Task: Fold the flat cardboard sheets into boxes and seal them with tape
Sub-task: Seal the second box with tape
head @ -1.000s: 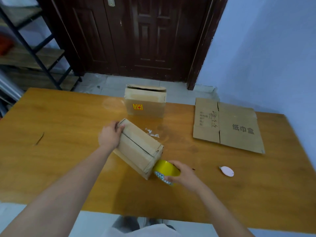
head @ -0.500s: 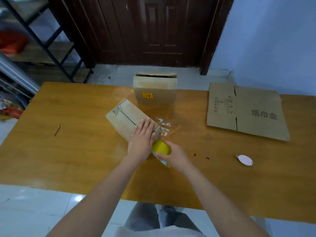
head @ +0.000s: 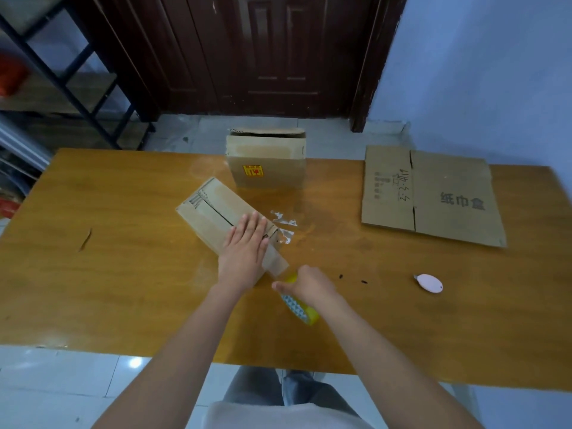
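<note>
Two hands work at the box (head: 223,218) I am watching: since half a second ago my left hand (head: 244,255) has stayed flat on its near end, fingers straight and together, pressing the top, while my right hand (head: 309,287) has drawn the tape roll (head: 298,306) back toward me, away from the box's corner. That right hand is curled round the yellow roll. Far left of the left hand a dark scratch (head: 85,239) marks the table (head: 123,289). Beyond the fingers stands a second box (head: 267,162) with a yellow label, close to the first box's far end. White tape scraps (head: 284,226) lie just right of the left hand. Well right of the right hand lie a flat cardboard sheet (head: 433,193) and a small pink cutter (head: 428,283). The box's long axis runs diagonally, from far-left to near-right, its near end pointing at the roll
</note>
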`<action>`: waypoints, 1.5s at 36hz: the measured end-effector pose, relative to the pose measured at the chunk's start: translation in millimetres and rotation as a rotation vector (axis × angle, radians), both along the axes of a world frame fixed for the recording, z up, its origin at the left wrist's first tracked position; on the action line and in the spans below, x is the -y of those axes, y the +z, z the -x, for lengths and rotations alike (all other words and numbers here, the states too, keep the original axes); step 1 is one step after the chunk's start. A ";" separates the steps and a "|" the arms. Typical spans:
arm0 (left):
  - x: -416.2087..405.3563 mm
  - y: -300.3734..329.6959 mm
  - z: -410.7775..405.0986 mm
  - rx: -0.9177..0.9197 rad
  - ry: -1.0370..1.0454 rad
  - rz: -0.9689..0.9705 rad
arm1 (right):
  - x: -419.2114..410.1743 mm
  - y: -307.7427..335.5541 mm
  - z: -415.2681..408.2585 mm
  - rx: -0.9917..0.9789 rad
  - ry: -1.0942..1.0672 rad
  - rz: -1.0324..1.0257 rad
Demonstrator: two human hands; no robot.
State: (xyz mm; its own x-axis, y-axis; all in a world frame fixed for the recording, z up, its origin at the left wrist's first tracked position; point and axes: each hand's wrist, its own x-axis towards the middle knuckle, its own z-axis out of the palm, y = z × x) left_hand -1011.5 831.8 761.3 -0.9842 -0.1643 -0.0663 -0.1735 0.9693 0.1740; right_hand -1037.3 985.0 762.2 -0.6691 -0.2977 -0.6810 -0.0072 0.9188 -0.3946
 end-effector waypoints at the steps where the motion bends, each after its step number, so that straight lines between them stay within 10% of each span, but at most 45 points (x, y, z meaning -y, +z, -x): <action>1: 0.7 0.3 0.4 -0.004 0.009 -0.012 | 0.6 0.1 0.7 -0.009 0.007 -0.002; 10: -1.5 -4.4 -12.8 -0.393 -0.029 0.044 | 5.0 -4.8 -2.4 0.006 0.012 -0.008; 24: -34.7 -10.3 -26.8 -0.003 0.050 0.150 | -25.9 -9.2 13.6 0.166 0.176 0.218; 28: -32.4 -13.2 -26.8 -0.030 0.032 0.141 | -71.0 -11.7 26.4 0.078 -0.103 0.423; 33: -29.9 -17.4 -28.1 -0.054 0.046 0.123 | -162.1 -22.6 54.6 -0.386 -0.389 0.038; 46: -35.8 -6.9 -25.7 0.046 0.107 0.132 | -254.7 -63.9 57.4 -0.322 -0.246 -0.180; 54: -38.3 -3.7 -25.8 0.076 0.129 0.137 | -164.5 -17.1 53.9 -0.490 -0.183 0.269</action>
State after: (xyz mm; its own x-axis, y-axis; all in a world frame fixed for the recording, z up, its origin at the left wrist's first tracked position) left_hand -985.8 870.1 757.7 -0.9474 -0.3012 -0.1080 -0.3053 0.9520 0.0234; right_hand -1091.3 1149.5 745.1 -0.9434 -0.2676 -0.1959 -0.0985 0.7901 -0.6050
